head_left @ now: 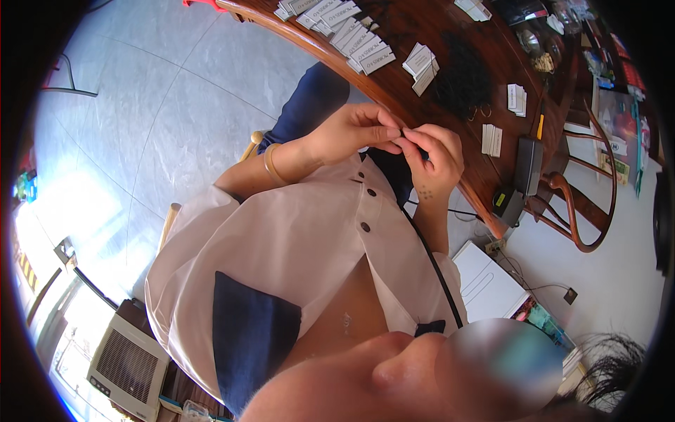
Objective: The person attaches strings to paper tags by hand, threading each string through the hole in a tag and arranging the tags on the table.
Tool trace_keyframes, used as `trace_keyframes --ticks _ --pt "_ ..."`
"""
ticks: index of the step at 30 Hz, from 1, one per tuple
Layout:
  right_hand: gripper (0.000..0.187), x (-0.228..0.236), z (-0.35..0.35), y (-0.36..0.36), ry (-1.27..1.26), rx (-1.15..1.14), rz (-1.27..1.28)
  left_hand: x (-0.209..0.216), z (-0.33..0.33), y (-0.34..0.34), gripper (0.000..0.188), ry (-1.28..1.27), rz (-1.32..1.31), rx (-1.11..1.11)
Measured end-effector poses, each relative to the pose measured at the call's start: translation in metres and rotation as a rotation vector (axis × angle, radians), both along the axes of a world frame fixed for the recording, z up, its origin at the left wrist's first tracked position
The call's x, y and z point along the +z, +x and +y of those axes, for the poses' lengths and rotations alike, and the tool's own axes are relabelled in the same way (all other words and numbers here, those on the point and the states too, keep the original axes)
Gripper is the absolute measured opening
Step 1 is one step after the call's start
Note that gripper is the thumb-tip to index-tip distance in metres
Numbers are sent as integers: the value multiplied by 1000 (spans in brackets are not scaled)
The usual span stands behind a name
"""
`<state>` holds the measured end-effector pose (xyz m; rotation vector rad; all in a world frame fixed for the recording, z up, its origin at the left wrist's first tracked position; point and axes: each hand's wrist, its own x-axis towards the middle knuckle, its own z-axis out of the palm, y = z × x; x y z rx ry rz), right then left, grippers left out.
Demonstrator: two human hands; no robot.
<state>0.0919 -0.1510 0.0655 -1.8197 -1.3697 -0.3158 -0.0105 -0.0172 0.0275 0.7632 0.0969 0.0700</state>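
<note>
While both hands pinch shut, a tiny dark item (402, 135) sits between left hand (351, 132) and right hand (434, 158).

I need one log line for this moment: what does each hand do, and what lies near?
left hand: pinching small dark item | right hand: pinching same item | nearby: wooden table, white card stacks, dark strand pile

Setting: a small home workshop or craft workroom. Indicators: a curved dark wooden surface (485, 176) carrying rows of white paper tags (349, 32), a heap of black cords (462, 81), a wooden armchair (583, 204), pale tiled floor (162, 105), and a floor-standing fan heater (126, 366).
</note>
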Motion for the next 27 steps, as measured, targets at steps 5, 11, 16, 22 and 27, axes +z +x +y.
trace_keyframes --ticks 5,11,16,22,27 --pt "19 -2 4 -5 55 -6 35 -4 -2 5 14 -178 48 54" --pt "15 4 5 -1 70 12 365 -4 0 5 19 -74 114 -21" --pt "10 -2 2 10 200 -9 468 0 0 7 18 -41 164 -18" --pt "11 -7 -1 6 188 24 596 3 -3 7 14 115 86 55" --pt "11 -12 -4 7 195 27 649 3 -4 8 12 196 94 27"
